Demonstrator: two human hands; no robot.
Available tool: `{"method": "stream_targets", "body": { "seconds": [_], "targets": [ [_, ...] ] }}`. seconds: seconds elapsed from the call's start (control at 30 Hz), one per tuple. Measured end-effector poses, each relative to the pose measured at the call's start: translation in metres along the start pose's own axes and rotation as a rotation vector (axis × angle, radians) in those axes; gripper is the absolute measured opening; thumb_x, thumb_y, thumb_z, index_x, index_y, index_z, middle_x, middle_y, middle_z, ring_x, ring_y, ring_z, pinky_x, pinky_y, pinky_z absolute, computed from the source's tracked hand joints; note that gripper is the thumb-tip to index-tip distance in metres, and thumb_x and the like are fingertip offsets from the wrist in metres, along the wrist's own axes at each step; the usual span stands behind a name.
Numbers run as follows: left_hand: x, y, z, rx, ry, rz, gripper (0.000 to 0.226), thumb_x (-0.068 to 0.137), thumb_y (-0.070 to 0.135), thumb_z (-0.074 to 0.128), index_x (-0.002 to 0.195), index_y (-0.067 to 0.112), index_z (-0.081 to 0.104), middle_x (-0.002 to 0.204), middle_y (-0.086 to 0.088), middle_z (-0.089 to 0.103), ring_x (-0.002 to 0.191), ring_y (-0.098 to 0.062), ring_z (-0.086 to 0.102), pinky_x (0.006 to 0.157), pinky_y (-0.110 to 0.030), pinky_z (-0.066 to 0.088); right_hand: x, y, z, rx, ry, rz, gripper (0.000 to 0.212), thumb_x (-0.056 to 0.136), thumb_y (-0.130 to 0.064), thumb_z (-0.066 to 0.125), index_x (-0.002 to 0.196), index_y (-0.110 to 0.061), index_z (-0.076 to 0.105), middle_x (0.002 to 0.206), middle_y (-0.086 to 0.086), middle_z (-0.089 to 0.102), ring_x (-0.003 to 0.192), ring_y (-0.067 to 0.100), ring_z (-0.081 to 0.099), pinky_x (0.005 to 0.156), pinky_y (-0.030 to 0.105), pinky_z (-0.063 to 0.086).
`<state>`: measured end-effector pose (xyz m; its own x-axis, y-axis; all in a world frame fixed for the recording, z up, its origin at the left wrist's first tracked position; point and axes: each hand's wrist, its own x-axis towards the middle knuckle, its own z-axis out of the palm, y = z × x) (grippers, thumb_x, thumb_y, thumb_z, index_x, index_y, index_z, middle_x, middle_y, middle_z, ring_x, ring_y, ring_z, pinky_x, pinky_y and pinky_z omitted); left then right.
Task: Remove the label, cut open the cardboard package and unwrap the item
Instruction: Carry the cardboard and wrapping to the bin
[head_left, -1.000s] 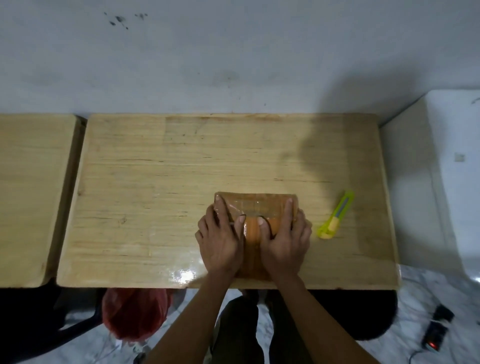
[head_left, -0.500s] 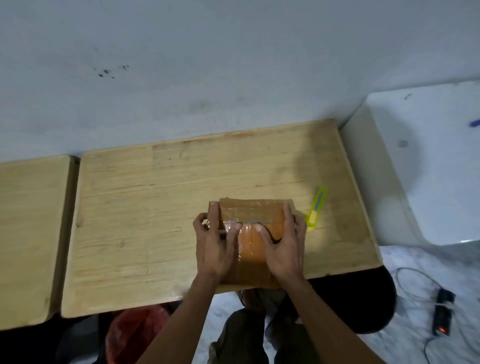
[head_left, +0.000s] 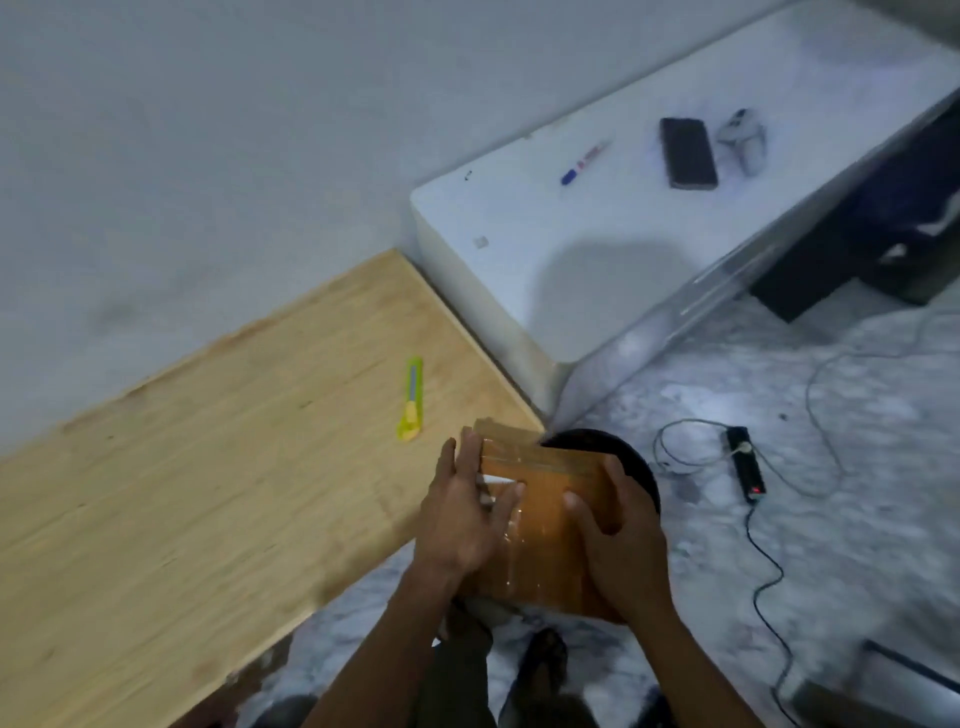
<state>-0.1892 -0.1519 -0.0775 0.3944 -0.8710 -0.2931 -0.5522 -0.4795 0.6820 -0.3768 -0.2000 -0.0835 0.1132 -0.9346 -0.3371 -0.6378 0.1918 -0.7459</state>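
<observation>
Both hands on the cardboard package (head_left: 545, 525), held off the corner of the wooden table (head_left: 208, 493), mostly over the floor. My right hand (head_left: 618, 545) is clamped on its right side, thumb across the taped top. My left hand (head_left: 462, 514) lies against its left edge with fingers fairly straight, and a thin white strip (head_left: 493, 480) shows at the fingertips; can't tell if that's the label or if I'm pinching it.

Progress, as I read it: early. Tape looks intact and glossy, no cut visible, nothing unwrapped. Label removal is either in hand or not started. Cutting and unwrapping are all left.

The utility knife (head_left: 411, 397) is up-left of my left hand, near, lying flat on the table, untouched.

Room: open tabletop to the left of the grip, good place to set the package down. Table corner sits just beyond the package's far end. The white counter (head_left: 597, 234) is further up-right. Right of my right hand, a power strip (head_left: 744, 462) and cables lie on the floor, so don't drop anything that way.
</observation>
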Motion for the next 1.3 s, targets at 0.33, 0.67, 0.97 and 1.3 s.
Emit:
{"method": "stream_targets", "body": {
  "seconds": [0.33,0.67,0.97,1.3],
  "targets": [
    [-0.004,0.033,0.152,-0.100,-0.341,-0.025,0.067,0.082,0.049,0.076,0.136,0.030,0.040,0.124,0.016,0.053,0.085,0.008,0.065,0.070,-0.012,0.053,0.011,0.138,-0.055,-0.014,0.067,0.346,0.062,0.092,-0.054,0.055,0.146,-0.028,0.042,0.148,0.006,0.046,0.132,0.026,0.048,0.107,0.038,0.037],
    [0.096,0.005,0.241,0.199,-0.431,-0.062,0.079,0.093,0.053,0.059,0.158,0.026,0.022,0.166,-0.009,0.010,0.147,-0.029,0.032,0.113,-0.041,0.037,0.114,0.208,-0.024,-0.121,-0.053,0.425,0.066,0.098,-0.051,0.041,0.156,-0.029,0.018,0.157,0.015,0.030,0.140,0.035,0.036,0.109,0.048,0.035],
    [0.106,0.006,0.247,0.233,-0.412,-0.071,0.072,0.099,0.058,0.039,0.160,0.025,0.017,0.168,-0.012,0.002,0.154,-0.032,0.010,0.120,-0.046,0.022,0.147,0.216,-0.028,-0.131,-0.025,0.410,0.061,0.100,-0.050,0.038,0.151,-0.018,0.032,0.151,0.017,0.037,0.134,0.037,0.041,0.105,0.049,0.039],
    [0.049,0.071,0.165,0.176,-0.347,-0.029,0.067,0.097,0.053,0.047,0.148,0.011,0.044,0.154,-0.017,0.040,0.146,-0.033,0.033,0.115,-0.041,0.035,0.105,0.141,-0.066,-0.035,-0.079,0.380,0.056,0.101,-0.040,0.045,0.149,-0.013,0.038,0.150,0.017,0.043,0.137,0.034,0.041,0.110,0.040,0.035]
  ]
}}
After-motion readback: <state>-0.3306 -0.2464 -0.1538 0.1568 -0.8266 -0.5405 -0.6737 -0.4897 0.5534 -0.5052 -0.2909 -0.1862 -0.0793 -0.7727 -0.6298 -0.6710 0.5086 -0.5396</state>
